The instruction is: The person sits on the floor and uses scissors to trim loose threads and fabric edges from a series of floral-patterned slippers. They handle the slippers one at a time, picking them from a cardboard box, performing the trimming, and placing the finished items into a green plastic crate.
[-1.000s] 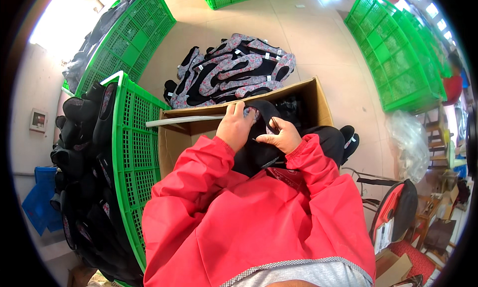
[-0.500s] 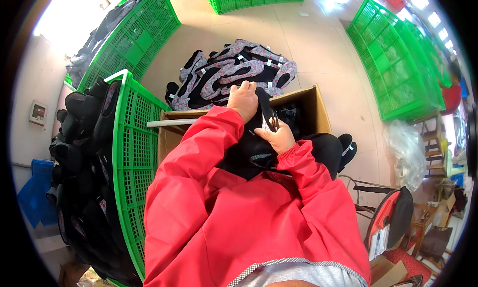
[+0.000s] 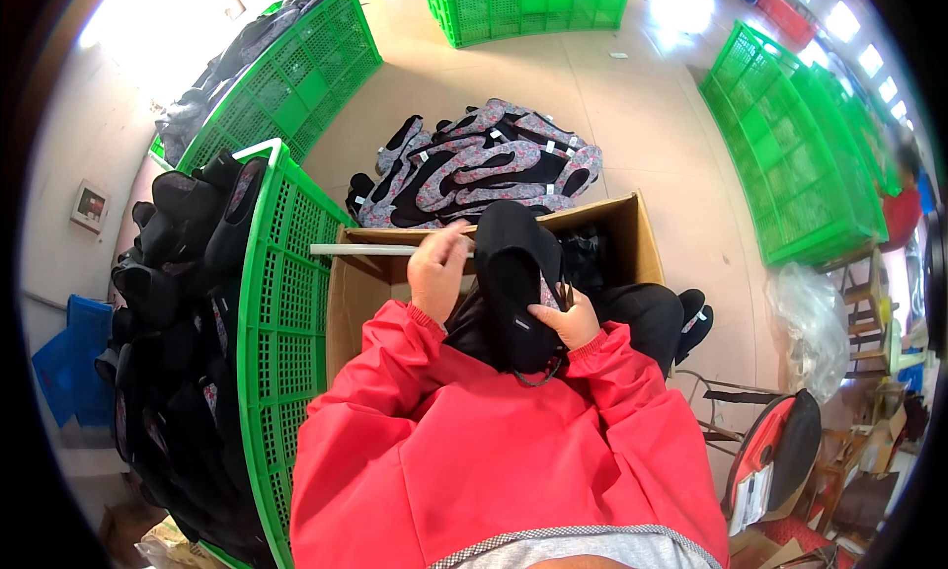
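A black fabric slip-on shoe [image 3: 515,273] with a small white label and a bit of patterned lining stands upright in front of me. My right hand [image 3: 568,320] grips its right side, thumb on the fabric. Dark, narrow blades, seemingly thread snips [image 3: 565,293], stick up from the same hand. Just left of the shoe, my left hand [image 3: 437,278] is raised and apart from it, fingers loosely bent and slightly blurred, with nothing visible in them. An open cardboard box [image 3: 632,235] lies beyond, holding dark items partly hidden by the shoe.
A pale tube [image 3: 365,249] crosses the box's left side. Beyond lies a pile of floral-and-black shoes [image 3: 474,169] on the floor. A green crate [image 3: 291,303] of black shoes stands close at left. More green crates [image 3: 780,145] stand farther off; a chair [image 3: 770,451] is at right.
My left hand has let go of the black fabric and moved left. The shoe now stands with its dark opening in view, still in my right hand. The view has shifted slightly.
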{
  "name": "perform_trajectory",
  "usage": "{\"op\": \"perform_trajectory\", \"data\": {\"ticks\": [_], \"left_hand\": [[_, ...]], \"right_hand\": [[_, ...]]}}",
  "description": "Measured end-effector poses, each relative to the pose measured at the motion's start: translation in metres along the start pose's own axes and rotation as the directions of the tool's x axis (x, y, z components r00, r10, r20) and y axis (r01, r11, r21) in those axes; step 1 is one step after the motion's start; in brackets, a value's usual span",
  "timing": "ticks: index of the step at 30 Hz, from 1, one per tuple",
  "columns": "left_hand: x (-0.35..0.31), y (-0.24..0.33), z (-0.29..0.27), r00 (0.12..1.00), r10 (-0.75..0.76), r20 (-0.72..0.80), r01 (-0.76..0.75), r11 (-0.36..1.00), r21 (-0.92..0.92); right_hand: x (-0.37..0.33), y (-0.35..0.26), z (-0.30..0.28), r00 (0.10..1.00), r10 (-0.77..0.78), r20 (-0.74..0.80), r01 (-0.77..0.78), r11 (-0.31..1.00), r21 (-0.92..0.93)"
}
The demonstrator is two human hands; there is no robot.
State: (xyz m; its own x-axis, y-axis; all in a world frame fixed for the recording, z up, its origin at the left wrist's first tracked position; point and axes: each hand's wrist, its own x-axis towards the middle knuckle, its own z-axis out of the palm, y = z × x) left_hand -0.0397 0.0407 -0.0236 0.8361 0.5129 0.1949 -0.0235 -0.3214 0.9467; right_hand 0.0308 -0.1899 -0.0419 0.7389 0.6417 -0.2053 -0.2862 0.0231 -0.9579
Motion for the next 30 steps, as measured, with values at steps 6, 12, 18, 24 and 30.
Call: {"op": "perform_trajectory", "data": {"ticks": [6,12,18,24,30], "left_hand": [[-0.006,0.031,-0.011,0.871,-0.144,0.469,0.474,-0.001,-0.881],[-0.018,0.050,-0.018,0.943,-0.169,0.286,0.307,0.114,-0.945],[-0.027,0.028,-0.052,0.954,-0.298,-0.001,0.078,0.251,-0.965],[-0.046,0.037,-0.083,0.936,-0.336,-0.103,-0.014,0.258,-0.966],[-0.064,0.068,-0.096,0.863,-0.404,-0.303,-0.161,0.348,-0.923]], "right_hand": [[-0.008,-0.015,0.003,0.938,0.025,0.345,-0.013,0.999,-0.036],[-0.005,-0.024,0.014,0.929,0.011,0.371,-0.019,1.000,0.018],[-0.006,-0.008,0.009,1.000,-0.005,0.013,0.001,0.964,0.267],[-0.012,-0.039,0.019,0.962,-0.261,0.080,0.230,0.933,0.278],[-0.023,-0.078,0.056,0.724,-0.269,0.635,0.518,0.820,-0.244]]}}
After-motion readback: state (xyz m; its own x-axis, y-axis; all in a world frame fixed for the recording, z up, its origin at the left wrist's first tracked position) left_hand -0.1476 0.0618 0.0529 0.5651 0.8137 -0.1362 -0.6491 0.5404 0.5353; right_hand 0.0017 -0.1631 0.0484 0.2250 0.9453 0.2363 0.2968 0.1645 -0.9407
